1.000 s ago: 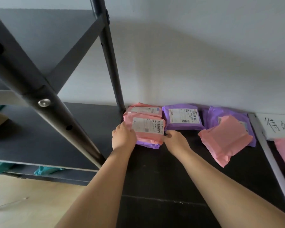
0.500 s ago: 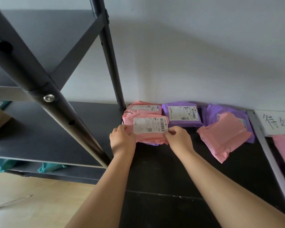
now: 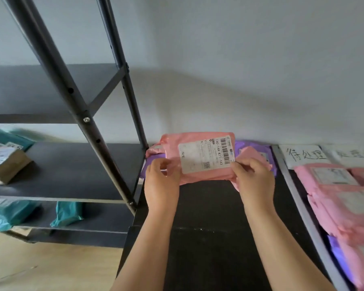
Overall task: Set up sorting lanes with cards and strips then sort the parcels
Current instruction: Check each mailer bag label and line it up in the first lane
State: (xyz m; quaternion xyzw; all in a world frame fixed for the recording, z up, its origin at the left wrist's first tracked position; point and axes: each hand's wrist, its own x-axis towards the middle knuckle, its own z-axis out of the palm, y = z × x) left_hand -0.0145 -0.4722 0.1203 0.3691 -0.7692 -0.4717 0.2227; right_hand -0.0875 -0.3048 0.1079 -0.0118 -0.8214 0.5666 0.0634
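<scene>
Above the black table (image 3: 208, 227), near the wall, we held one pink parcel (image 3: 198, 148), lifted clear of the surface. Its long axis ran left to right; its white label (image 3: 202, 157) faced us, the print turned sideways. Our left hand (image 3: 161, 181) pinched the left end, our right hand (image 3: 253, 179) gripped the right end, both clamped on it. Behind it lay purple parcels (image 3: 250, 144) and another pink one. Right of a grey strip (image 3: 292, 185): a handwritten card (image 3: 303, 155) and stacked pink parcels (image 3: 345, 206). Left: a dark shelf rack (image 3: 72, 164) with teal bags and a brown box (image 3: 6, 162).
</scene>
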